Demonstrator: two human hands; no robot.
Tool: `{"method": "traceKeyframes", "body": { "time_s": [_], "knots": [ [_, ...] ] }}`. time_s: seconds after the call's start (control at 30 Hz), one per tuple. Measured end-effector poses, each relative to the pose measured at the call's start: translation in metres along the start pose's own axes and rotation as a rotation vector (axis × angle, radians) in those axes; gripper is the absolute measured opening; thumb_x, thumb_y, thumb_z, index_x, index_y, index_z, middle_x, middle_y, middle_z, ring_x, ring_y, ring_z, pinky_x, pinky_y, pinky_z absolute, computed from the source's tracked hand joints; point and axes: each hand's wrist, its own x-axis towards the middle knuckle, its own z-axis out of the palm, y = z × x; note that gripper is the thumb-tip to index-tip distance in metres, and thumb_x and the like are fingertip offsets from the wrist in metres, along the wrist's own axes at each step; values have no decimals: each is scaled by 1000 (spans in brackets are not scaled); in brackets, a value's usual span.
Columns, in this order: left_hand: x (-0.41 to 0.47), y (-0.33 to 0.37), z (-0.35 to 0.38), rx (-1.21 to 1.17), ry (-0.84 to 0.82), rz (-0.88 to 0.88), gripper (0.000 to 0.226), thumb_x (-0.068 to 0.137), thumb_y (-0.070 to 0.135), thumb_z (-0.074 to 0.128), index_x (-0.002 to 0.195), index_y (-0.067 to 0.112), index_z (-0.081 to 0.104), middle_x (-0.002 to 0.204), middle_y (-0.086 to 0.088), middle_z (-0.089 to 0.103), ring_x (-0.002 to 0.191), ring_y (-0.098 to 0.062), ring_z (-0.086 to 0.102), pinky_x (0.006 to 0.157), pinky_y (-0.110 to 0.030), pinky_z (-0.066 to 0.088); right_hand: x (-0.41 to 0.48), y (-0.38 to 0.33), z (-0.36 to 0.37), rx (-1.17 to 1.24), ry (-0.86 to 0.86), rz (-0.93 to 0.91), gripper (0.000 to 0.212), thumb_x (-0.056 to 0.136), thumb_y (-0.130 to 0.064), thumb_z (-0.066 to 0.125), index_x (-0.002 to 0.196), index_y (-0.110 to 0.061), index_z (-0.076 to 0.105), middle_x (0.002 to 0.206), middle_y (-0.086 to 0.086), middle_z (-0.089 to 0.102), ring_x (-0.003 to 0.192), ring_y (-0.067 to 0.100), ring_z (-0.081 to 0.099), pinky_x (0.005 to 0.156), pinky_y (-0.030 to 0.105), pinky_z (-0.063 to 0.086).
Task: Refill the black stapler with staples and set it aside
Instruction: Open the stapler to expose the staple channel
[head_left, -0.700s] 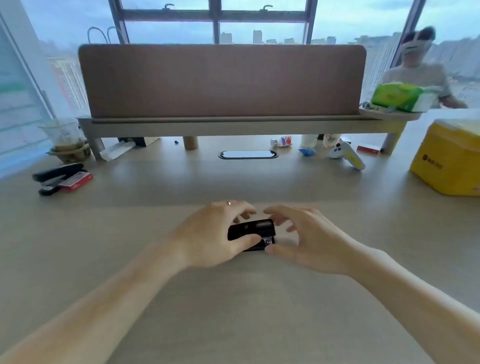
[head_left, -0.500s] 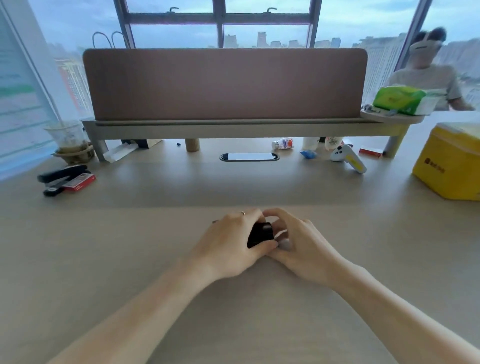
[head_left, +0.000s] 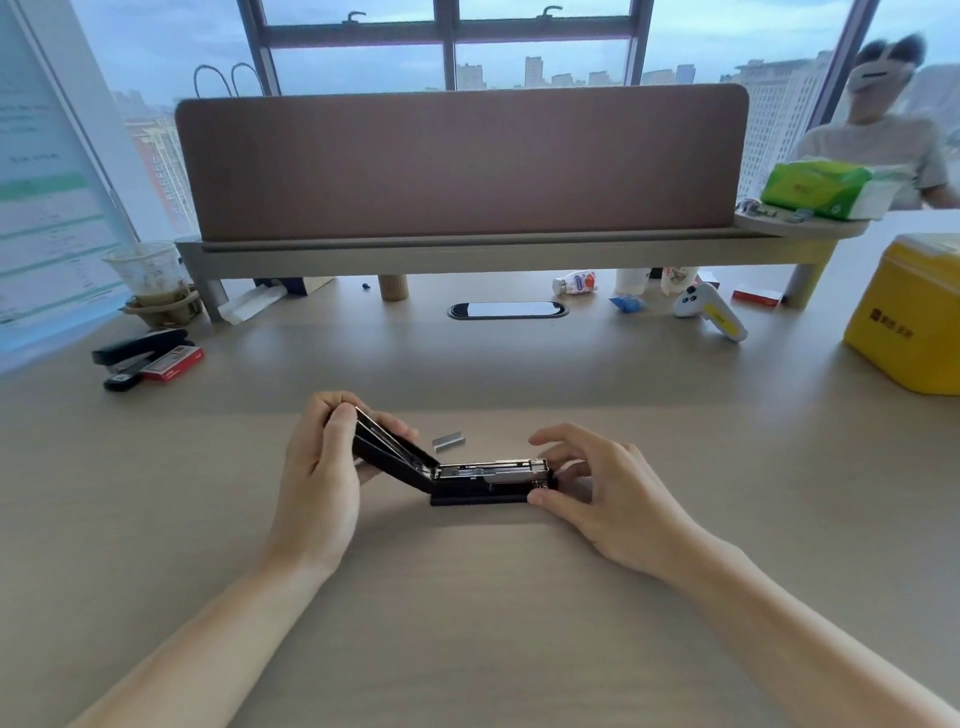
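**Black stapler swung open on the desk, staple strip lying just behind it**

The black stapler (head_left: 483, 480) rests on the light wood desk (head_left: 467, 623) near its middle, its lid hinged up and back to the left so the metal staple channel lies bare. The left hand (head_left: 324, 467) grips the raised lid between thumb and fingers. The right hand (head_left: 597, 478) steadies the front end of the base, thumb against its near edge, the other fingers loosely curled above. A short strip of staples (head_left: 448, 442) lies on the desk just behind the stapler, apart from both hands. Far left sits a second stapler (head_left: 137, 348) touching a red staple box (head_left: 174, 362).
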Motion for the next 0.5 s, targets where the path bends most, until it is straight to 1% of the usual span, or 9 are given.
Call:
{"method": "traceKeyframes", "body": {
  "time_s": [0.1, 0.17, 0.2, 0.27, 0.33, 0.37, 0.4, 0.43, 0.5],
  "knots": [
    [3, 4, -16, 27, -4, -49, 35, 108, 5, 31, 86, 14, 57, 80, -10, 78, 89, -34, 78, 91, -52, 59, 0, 0, 0, -25, 12, -7, 36, 85, -22, 86, 116, -31, 70, 101, -11, 78, 84, 11, 70, 74, 9, 51],
    [4, 5, -24, 131, -15, -49, 35, 105, -2, 34, 83, 11, 58, 86, -9, 78, 94, -32, 78, 91, -46, 59, -1, -1, 0, -36, 14, -7, 30, 85, -21, 85, 111, -30, 73, 97, -12, 77, 86, 10, 71, 72, 3, 46],
    [6, 5, -30, 269, -22, -9, 34, 102, -5, 39, 82, 12, 60, 91, -6, 78, 98, -30, 77, 91, -43, 58, -1, -1, 0, -37, 13, -9, 27, 85, -21, 85, 109, -29, 74, 94, -12, 77, 87, 9, 71, 71, 2, 45],
    [8, 8, -40, 705, -74, 181, 30, 95, -6, 50, 85, 19, 63, 104, 4, 75, 105, -22, 70, 91, -32, 49, -2, -2, 0, -41, 13, -18, 23, 86, -19, 85, 105, -27, 75, 89, -11, 76, 88, 9, 71, 72, 1, 44],
    [9, 16, -44, 1096, -217, 470, 21, 90, 6, 54, 91, 23, 65, 107, 10, 73, 105, -17, 65, 92, -25, 40, -2, -3, 0, -49, 11, -32, 22, 86, -19, 85, 105, -26, 76, 87, -11, 76, 88, 10, 70, 72, 0, 44],
    [9, 20, -42, 1226, -326, 574, 16, 89, 15, 54, 94, 24, 66, 104, 11, 73, 101, -18, 66, 93, -26, 41, -2, -4, 0, -52, 10, -36, 21, 86, -19, 84, 104, -26, 76, 88, -11, 76, 87, 10, 70, 72, 0, 43],
    [9, 23, -38, 1331, -426, 635, 15, 90, 25, 53, 96, 25, 67, 99, 11, 74, 96, -20, 69, 90, -30, 46, -2, -4, 0, -55, 11, -36, 21, 86, -20, 84, 104, -27, 76, 88, -11, 76, 86, 9, 70, 72, 0, 43],
    [8, 25, -33, 1404, -505, 642, 17, 91, 35, 54, 99, 27, 67, 95, 12, 74, 91, -22, 70, 83, -33, 50, -2, -5, 0, -56, 12, -35, 21, 87, -20, 84, 104, -28, 75, 87, -11, 76, 86, 9, 70, 71, 0, 43],
    [5, 27, -23, 1422, -555, 579, 20, 92, 47, 60, 105, 32, 65, 94, 12, 74, 87, -24, 70, 71, -33, 49, -2, -5, -1, -65, 16, -40, 21, 86, -21, 84, 103, -29, 75, 87, -11, 77, 86, 7, 71, 71, 0, 44]
  ]
}}
